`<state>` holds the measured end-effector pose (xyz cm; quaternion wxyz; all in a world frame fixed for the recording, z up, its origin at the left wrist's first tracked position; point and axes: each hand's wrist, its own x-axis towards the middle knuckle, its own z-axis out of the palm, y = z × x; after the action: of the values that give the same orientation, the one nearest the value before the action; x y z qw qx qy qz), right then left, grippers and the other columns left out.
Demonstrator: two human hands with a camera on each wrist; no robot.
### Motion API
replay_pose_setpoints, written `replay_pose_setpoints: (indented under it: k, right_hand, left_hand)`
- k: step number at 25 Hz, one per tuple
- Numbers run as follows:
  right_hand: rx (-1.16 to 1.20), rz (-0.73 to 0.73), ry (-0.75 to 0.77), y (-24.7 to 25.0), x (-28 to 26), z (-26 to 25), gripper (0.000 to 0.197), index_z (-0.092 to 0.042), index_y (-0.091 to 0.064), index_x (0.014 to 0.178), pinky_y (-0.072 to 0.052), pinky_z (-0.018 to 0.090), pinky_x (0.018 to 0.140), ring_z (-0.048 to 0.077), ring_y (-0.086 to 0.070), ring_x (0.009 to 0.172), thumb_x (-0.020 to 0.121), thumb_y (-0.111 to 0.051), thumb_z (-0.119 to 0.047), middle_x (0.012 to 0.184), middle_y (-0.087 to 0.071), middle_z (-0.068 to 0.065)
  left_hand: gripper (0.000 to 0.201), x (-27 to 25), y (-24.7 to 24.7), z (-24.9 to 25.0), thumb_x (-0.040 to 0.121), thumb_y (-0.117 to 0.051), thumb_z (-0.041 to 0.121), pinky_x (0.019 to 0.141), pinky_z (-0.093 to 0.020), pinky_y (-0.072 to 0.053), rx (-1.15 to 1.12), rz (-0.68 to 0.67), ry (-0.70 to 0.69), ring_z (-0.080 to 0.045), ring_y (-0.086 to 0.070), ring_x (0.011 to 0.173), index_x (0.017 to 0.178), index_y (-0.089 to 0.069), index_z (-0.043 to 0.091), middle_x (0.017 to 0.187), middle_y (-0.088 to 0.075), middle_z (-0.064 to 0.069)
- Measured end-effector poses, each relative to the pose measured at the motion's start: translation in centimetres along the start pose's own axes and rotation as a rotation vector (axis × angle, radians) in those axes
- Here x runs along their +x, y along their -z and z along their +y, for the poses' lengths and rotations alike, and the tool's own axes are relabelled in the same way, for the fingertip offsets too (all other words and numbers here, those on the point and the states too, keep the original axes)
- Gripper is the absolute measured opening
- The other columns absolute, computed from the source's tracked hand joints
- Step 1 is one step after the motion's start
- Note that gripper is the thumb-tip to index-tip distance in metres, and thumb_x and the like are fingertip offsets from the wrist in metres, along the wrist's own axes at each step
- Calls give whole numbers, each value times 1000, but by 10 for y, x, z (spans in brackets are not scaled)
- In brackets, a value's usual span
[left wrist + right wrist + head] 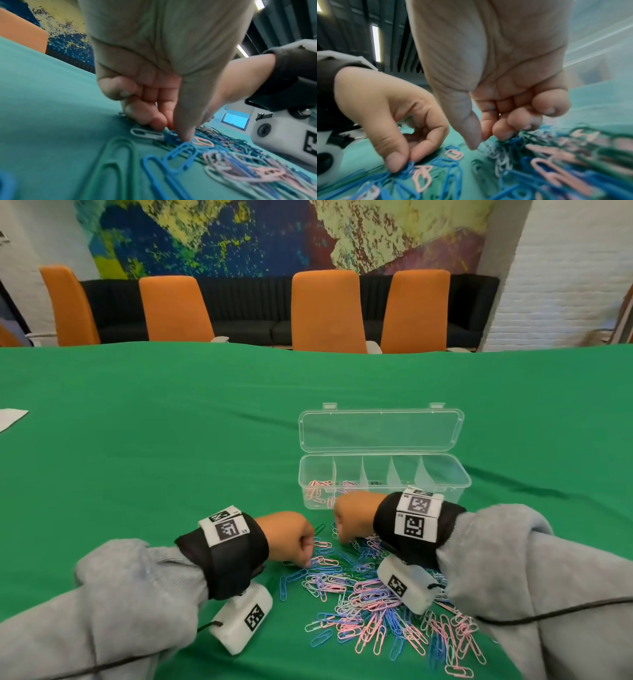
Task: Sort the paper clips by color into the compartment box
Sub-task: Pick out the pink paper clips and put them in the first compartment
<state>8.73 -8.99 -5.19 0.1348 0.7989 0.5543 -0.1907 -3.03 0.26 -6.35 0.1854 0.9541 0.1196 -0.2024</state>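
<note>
Pinching a blue clip (407, 169) between thumb and forefinger of the left hand (291, 537). Curling the right hand (352, 517) over the paper clips (370, 597), grasp unclear. Compartment box (383, 481) sitting just beyond.

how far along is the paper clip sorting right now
Early on. Done: some pink clips lie in the left end of the compartment box; the compartments toward the right look empty. In hand: the left hand pinches a blue clip at the pile's edge, and the right hand picks among the clips; what it holds is unclear. Left: the big mixed pile of blue, pink, white and green clips on the green cloth.
</note>
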Motion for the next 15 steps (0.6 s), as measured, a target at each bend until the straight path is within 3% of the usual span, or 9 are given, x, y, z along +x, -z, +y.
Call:
replay_pose_setpoints:
  k: [3, 5, 8, 10, 13, 15]
  right_hand:
    - [5, 30, -54, 3, -6, 14, 22, -14, -46, 70, -42, 27, 70, 21, -50, 80, 89, -56, -18, 70, -46, -1]
    - [-12, 71, -22, 3, -4, 10, 11, -9, -56, 82, -42, 27, 70, 21, -51, 81, 90, -54, -17, 74, -50, 0]
    - [32, 67, 47, -4, 7, -11, 22, -6, -64, 105, -47, 30, 76, 22, -54, 83, 87, -59, -17, 89, -58, 5]
    - [-15, 41, 73, -5, 13, -22, 26, -5, -65, 108, -47, 30, 79, 23, -53, 81, 87, -60, -19, 88, -57, 7]
    - [-74, -19, 59, -2, 10, -22, 27, -3, -64, 109, -43, 29, 75, 22, -50, 81, 88, -60, -20, 88, -54, 8]
    - [3, -3, 28, 0, 5, -13, 16, -6, -64, 97, -41, 26, 72, 21, -51, 82, 87, -61, -19, 86, -55, 6]
  left_hand:
    - [16, 2, 1, 1, 87, -64, 28, 56, -18, -36, -15, 13, 8, -3, -45, 58, 75, -57, 21, 65, -52, 11]
    - [19, 4, 3, 3, 87, -63, 32, 54, -19, -35, 49, 38, 29, -9, -47, 62, 74, -56, 21, 65, -51, 10]
    - [19, 6, 2, 9, 83, -68, 32, 55, -19, -32, 146, 45, 24, -14, -49, 75, 89, -63, 15, 76, -54, 5]
    - [25, 8, -1, 13, 83, -68, 30, 56, -22, -34, 154, 18, 24, -16, -50, 78, 98, -66, 9, 80, -55, 2]
    - [19, 7, -2, 13, 83, -68, 23, 57, -22, -35, 122, 9, 27, -17, -51, 76, 95, -67, 9, 71, -53, 4]
    - [12, 6, -1, 11, 83, -69, 19, 58, -17, -36, 52, -9, 23, -12, -50, 69, 92, -64, 13, 69, -53, 7]
